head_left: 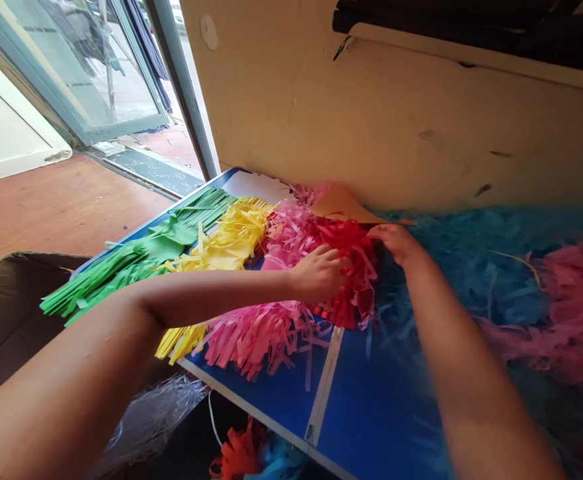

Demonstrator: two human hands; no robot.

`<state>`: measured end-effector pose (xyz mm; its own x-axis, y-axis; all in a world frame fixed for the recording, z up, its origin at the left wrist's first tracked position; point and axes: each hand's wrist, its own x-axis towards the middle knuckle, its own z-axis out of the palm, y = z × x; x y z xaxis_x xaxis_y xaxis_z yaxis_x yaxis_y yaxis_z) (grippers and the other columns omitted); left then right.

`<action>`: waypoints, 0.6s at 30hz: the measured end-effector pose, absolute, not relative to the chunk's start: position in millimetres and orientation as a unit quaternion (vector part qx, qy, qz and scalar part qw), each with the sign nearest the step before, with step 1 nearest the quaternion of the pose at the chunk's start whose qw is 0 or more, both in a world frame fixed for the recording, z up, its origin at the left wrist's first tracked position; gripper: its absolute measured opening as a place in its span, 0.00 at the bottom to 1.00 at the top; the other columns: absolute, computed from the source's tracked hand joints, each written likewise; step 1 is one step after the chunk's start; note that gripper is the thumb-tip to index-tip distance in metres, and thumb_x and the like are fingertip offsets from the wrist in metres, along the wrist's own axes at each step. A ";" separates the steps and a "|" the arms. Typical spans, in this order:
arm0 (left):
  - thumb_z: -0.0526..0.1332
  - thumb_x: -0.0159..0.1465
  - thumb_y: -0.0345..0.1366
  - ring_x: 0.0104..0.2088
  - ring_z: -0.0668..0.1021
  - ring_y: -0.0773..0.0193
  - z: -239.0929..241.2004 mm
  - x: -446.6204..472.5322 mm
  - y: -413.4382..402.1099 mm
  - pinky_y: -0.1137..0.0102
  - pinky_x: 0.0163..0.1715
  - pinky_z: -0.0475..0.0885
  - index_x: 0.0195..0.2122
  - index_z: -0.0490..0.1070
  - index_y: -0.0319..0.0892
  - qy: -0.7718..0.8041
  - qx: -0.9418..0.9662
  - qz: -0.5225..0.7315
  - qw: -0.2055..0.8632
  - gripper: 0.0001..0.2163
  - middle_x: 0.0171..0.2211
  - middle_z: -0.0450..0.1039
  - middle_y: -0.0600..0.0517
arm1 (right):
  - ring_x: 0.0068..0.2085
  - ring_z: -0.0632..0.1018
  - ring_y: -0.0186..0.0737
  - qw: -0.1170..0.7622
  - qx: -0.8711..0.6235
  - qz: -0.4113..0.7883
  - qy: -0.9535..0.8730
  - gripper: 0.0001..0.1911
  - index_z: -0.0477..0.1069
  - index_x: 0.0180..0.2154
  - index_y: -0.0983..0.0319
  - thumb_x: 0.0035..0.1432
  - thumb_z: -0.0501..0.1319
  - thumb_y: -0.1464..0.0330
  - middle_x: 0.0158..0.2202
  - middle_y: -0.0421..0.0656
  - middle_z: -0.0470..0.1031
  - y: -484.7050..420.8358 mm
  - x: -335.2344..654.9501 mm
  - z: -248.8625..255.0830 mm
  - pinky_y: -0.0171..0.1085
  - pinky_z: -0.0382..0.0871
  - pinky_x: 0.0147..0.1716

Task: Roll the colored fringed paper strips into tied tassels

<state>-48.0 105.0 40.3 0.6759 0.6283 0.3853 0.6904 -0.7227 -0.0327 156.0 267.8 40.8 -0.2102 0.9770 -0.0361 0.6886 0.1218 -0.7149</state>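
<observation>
My left hand lies over red fringed tissue paper, its fingers bent and closed into the strips. To its right, my right hand pinches at the lower edge of a pointed orange sheet of paper, where it meets the red fringe. The fingertips are partly hidden there. Pink fringed tissue paper spreads under and around my left wrist. Yellow fringe and green fringe lie in bands further left.
Everything rests on a blue folding table against a beige wall. Blue shredded tissue and a pink heap cover its right side. A cardboard box stands at left, near an open glass door. A dark shelf juts out above.
</observation>
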 end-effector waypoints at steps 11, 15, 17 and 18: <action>0.60 0.64 0.36 0.36 0.76 0.61 61.5 -13.2 114.1 0.68 0.37 0.68 0.34 0.78 0.40 -0.471 -0.770 -0.372 -0.215 0.08 0.35 0.77 0.49 | 0.20 0.64 0.31 0.308 -0.589 0.396 -0.633 0.09 0.67 0.19 0.61 0.44 0.65 0.68 0.16 0.37 0.66 250.8 162.8 93.7 0.32 0.55 0.21; 0.59 0.64 0.36 0.22 0.72 0.69 70.1 2.9 134.0 0.74 0.22 0.63 0.32 0.74 0.38 -0.548 -0.519 -0.433 -0.493 0.09 0.25 0.73 0.53 | 0.21 0.66 0.31 0.301 -0.566 0.442 -0.627 0.12 0.69 0.21 0.61 0.41 0.69 0.62 0.18 0.38 0.68 231.5 154.6 89.9 0.31 0.55 0.20; 0.60 0.64 0.36 0.20 0.70 0.71 66.6 7.3 141.3 0.75 0.20 0.61 0.34 0.73 0.38 -0.560 -0.481 -0.452 -0.500 0.07 0.24 0.72 0.54 | 0.21 0.66 0.31 0.302 -0.555 0.456 -0.627 0.13 0.70 0.22 0.61 0.40 0.69 0.60 0.18 0.38 0.69 221.9 151.0 86.6 0.31 0.55 0.19; 0.63 0.62 0.36 0.21 0.69 0.71 63.5 7.9 143.9 0.75 0.21 0.62 0.36 0.73 0.38 -0.567 -0.480 -0.474 -0.472 0.07 0.25 0.71 0.55 | 0.21 0.66 0.31 0.304 -0.549 0.460 -0.628 0.14 0.69 0.22 0.61 0.39 0.69 0.59 0.18 0.38 0.69 217.8 149.7 84.9 0.31 0.55 0.19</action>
<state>7.9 143.9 63.5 -0.0930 0.9924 -0.0809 0.0967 0.0899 0.9912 149.7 217.8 84.9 -0.2133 0.9692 -0.1234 0.4105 -0.0257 -0.9115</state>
